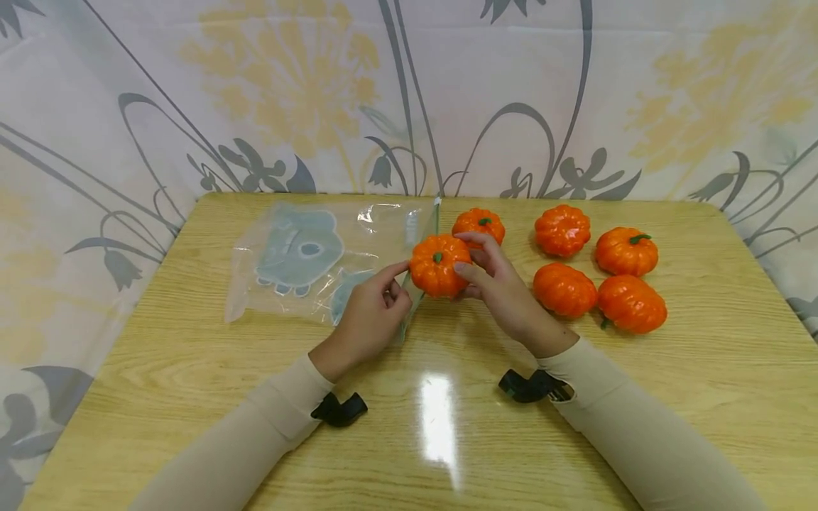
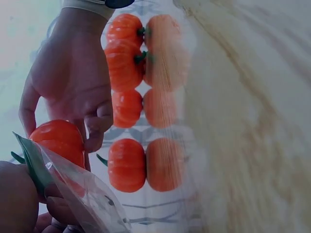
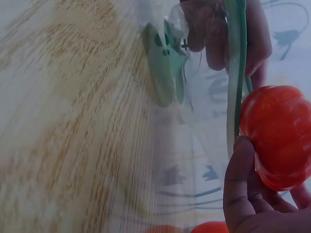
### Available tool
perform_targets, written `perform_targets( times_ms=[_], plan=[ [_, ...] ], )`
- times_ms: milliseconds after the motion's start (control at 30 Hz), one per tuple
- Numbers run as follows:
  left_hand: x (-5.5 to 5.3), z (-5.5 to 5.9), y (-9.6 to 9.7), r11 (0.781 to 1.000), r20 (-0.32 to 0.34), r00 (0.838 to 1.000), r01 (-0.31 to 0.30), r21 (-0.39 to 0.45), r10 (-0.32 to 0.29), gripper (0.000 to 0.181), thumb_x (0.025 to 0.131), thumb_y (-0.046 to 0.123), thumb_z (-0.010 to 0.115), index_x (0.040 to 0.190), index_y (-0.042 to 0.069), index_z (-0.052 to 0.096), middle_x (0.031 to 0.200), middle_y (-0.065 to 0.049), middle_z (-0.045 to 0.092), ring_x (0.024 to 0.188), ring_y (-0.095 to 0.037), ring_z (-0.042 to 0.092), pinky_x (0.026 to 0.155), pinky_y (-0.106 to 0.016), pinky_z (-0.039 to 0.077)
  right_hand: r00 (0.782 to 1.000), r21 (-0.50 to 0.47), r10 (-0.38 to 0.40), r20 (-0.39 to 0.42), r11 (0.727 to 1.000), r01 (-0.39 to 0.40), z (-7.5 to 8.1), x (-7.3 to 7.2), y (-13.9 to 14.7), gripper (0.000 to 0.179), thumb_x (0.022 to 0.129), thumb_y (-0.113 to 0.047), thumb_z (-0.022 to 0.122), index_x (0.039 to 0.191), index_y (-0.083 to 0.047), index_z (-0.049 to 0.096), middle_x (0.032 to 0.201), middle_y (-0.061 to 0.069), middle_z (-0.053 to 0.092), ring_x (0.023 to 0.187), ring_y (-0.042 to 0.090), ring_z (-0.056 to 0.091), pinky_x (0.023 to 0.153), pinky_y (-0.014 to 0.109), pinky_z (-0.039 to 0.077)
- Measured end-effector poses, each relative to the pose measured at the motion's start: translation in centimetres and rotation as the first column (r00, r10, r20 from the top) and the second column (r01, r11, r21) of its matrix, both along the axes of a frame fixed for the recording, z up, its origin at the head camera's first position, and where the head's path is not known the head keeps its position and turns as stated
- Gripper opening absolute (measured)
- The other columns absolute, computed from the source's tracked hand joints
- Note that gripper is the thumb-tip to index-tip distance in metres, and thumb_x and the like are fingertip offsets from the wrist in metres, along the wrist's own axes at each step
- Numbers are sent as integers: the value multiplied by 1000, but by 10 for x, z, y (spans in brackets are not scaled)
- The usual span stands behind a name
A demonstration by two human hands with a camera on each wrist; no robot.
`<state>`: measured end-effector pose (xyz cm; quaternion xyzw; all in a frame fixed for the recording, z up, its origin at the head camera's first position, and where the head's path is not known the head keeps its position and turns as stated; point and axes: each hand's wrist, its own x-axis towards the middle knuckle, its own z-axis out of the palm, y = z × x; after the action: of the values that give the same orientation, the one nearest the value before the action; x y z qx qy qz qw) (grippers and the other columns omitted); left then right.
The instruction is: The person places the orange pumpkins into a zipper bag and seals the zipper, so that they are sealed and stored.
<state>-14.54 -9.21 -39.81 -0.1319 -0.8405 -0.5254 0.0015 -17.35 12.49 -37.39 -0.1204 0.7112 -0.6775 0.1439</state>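
Observation:
My right hand [image 1: 501, 287] grips a small orange toy pumpkin [image 1: 439, 265] with a green stem, thumb and fingers around its right side. The pumpkin is right at the green-edged mouth of a clear zip bag [image 1: 377, 220]. With thumb and fingers, my left hand [image 1: 373, 312] pinches the bag's edge, just left of the pumpkin. In the right wrist view, the green zip strip [image 3: 236, 73] runs upright beside the held pumpkin [image 3: 279, 136]. The left wrist view has the bag's clear film [image 2: 82, 189] overlapping the lower part of the pumpkin [image 2: 60, 143].
Another orange pumpkin [image 1: 481, 223] sits behind the held one. Several more, among them one pumpkin [image 1: 562, 231] at the back, are grouped to the right on the wooden table [image 1: 255, 426]. A patterned cloth [image 1: 447, 92] hangs behind the table.

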Motion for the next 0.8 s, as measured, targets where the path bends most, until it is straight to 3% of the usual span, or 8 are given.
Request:
perform_targets(
  times_ms=[167,467,800],
  plan=[
    [1,1,0,999,-21,1000,-9,31,9,48,93,3,53,141,4,54,79,-5,57,55,-8,43,48,-18,35,1000,-1,3,0,1000,-3,-1,-2,1,47,104,-13,46,147,-10,29,151,15,41,100,21,58,76,29,56],
    [0,-2,0,999,-83,997,-9,36,12,48,95,3,54,143,4,53,78,-5,58,56,-9,46,49,-18,38,1000,14,-2,-10,1000,2,-6,-4,0,48,103,-10,47,148,-11,31,145,17,38,105,26,58,80,32,58],
    [3,2,3,1000,-111,994,7,7,-6,47,97,6,56,144,4,52,80,-3,61,67,-12,57,57,-19,48,1000,120,-18,12,993,16,-11,-7,-1,51,102,-11,54,149,-14,34,145,19,39,117,38,59,87,38,59]
  ],
)
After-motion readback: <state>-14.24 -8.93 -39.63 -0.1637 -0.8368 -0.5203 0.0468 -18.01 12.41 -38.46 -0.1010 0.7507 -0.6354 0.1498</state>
